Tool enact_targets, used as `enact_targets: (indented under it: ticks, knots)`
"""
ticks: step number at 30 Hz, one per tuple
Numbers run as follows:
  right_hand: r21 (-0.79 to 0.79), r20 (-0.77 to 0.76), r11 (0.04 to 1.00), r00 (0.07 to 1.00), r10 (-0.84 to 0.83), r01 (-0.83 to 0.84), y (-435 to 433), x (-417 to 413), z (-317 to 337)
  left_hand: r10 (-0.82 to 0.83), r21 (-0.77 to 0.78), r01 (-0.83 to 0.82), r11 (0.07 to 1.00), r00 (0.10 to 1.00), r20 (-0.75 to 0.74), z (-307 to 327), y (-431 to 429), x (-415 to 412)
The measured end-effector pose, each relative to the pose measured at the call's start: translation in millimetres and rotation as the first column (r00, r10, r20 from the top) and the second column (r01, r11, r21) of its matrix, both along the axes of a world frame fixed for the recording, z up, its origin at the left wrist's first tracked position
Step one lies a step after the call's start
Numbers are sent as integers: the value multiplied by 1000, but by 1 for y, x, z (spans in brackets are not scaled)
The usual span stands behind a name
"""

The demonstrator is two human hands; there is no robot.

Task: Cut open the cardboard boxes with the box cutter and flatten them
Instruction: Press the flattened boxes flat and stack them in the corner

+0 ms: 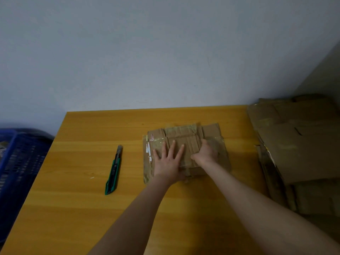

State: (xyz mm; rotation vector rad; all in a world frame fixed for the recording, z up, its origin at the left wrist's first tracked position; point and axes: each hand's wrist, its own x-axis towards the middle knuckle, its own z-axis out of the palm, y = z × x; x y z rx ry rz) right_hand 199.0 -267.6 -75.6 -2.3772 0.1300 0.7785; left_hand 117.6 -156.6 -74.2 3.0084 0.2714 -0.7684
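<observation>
A flattened cardboard box (185, 137) with clear tape lies on the wooden table (88, 162), right of centre. My left hand (168, 162) presses flat on its left half, fingers spread and straight. My right hand (206, 153) rests on its right half with the fingers curled down onto the cardboard; I cannot tell whether it holds a flap. A green box cutter (113, 171) lies on the table to the left of the box, untouched by either hand, its blade end pointing away from me.
A pile of flattened cardboard boxes (301, 148) lies at the table's right side and overhangs its edge. A blue plastic crate (16, 159) stands off the table's left edge. A plain wall runs behind the table.
</observation>
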Motion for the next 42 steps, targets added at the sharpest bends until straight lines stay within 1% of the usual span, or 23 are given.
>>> enact_targets:
  ticks: [2, 4, 6, 9, 11, 17, 22, 24, 25, 26, 27, 28, 29, 30, 31, 32, 33, 34, 35, 36, 37, 40, 42]
  knots:
    - [-41, 57, 998, 997, 51, -49, -4, -1, -1, -10, 63, 10, 998, 1000, -4, -4, -10, -2]
    - [-109, 70, 993, 996, 59, -51, -16, 1, -2, 0, 88, -1, 996, 1000, 7, -6, -15, -4]
    - [-166, 31, 983, 996, 87, -81, -29, 4, -5, 42, 43, -41, 998, 999, -7, -9, -16, -4]
    - [-208, -24, 961, 983, 183, -184, -34, 3, -12, 58, 9, -58, 998, 998, -24, -9, -14, -2]
    - [-192, -37, 956, 975, 219, -222, -26, 0, -16, 57, 14, -57, 998, 998, -23, -8, -7, 0]
    - [-166, -81, 955, 968, 236, -247, -7, -2, -23, 63, 9, -63, 998, 998, 6, -10, 27, 7]
    - [-135, -78, 951, 960, 269, -278, 8, 6, -19, 72, -5, -71, 997, 997, 38, -13, 40, 12]
    - [-125, -69, 957, 964, 256, -263, 14, 7, -19, 69, -3, -69, 998, 997, 44, -13, 40, 13]
    - [-128, -54, 965, 973, 224, -229, 15, 8, -20, 62, 0, -62, 998, 997, 44, -13, 40, 12]
    - [-141, -31, 973, 983, 181, -184, 15, 8, -21, 52, 4, -52, 999, 997, 58, -14, 40, 11]
    - [-166, 5, 975, 989, 148, -145, 13, 8, -21, 48, 3, -49, 999, 994, 103, -14, 41, 9]
    - [-193, 52, 974, 990, 134, -121, 10, 8, -21, 71, -10, -70, 997, 980, 184, -12, 41, 8]
    - [-210, 103, 971, 985, 136, -112, 9, 9, -19, 132, -39, -126, 991, 947, 293, -8, 43, 9]
    - [-201, 145, 973, 980, 139, -109, 10, 10, -16, 224, -77, -210, 975, 894, 388, -4, 48, 10]
    - [-159, 163, 982, 978, 130, -104, 14, 12, -13, 333, -117, -314, 942, 832, 444, 1, 53, 13]
    - [-90, 151, 992, 983, 104, -92, 19, 14, -11, 455, -166, -428, 888, 770, 448, 3, 59, 15]
    - [-19, 108, 997, 992, 70, -69, 25, 15, -10, 582, -235, -535, 812, 712, 392, 4, 67, 18]
    - [35, 55, 999, 998, 37, -39, 31, 16, -10, 709, -335, -627, 704, 648, 277, 4, 76, 22]
    - [72, 3, 997, 1000, 5, -6, 34, 16, -10, 800, -441, -687, 577, 583, 140, 3, 82, 24]
    - [100, -32, 995, 999, -14, 17, 36, 15, -12, 844, -514, -716, 472, 535, 29, 0, 87, 26]
    - [115, -44, 993, 999, -19, 24, 36, 14, -14, 849, -528, -722, 447, 529, -5, 0, 89, 24]
    - [131, -18, 991, 1000, -26, 28, 30, 8, -16, 811, -396, -722, 567, 572, 118, 5, 78, 11]
    - [64, 0, 998, 1000, 10, -10, 24, 5, -14, 806, -333, -742, 582, 581, 114, 6, 65, 0]
